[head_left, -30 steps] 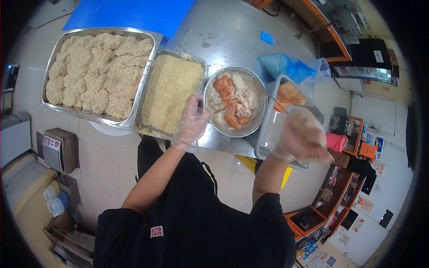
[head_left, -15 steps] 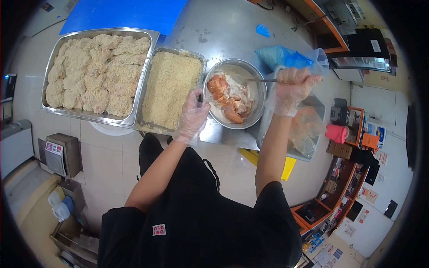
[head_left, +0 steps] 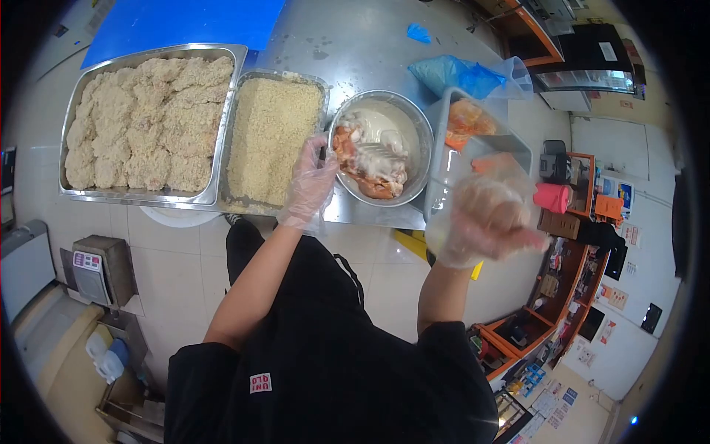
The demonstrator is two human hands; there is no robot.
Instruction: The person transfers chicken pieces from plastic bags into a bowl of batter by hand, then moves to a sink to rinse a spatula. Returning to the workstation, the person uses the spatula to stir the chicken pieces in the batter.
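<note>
A steel bowl holds raw meat pieces in a creamy white batter. My left hand, in a clear plastic glove, is closed at the bowl's left side around a dark handle. In the bowl lies the slotted, batter-coated head of a metal utensil. My right hand, also gloved and smeared by motion, is a fist to the right of the bowl, over a grey plastic tub. The utensil's handle points toward this fist, its grip end lost in the blur.
Left of the bowl stands a tray of pale crumbs, then a large steel tray of crumb-coated pieces. Orange meat in clear plastic lies in the tub. A blue plastic bag sits behind it. A blue board is at the back left.
My right hand has swung down toward me from beside the blue bag. The utensil head has shifted in the bowl, and the meat has turned. My left hand keeps its hold.
</note>
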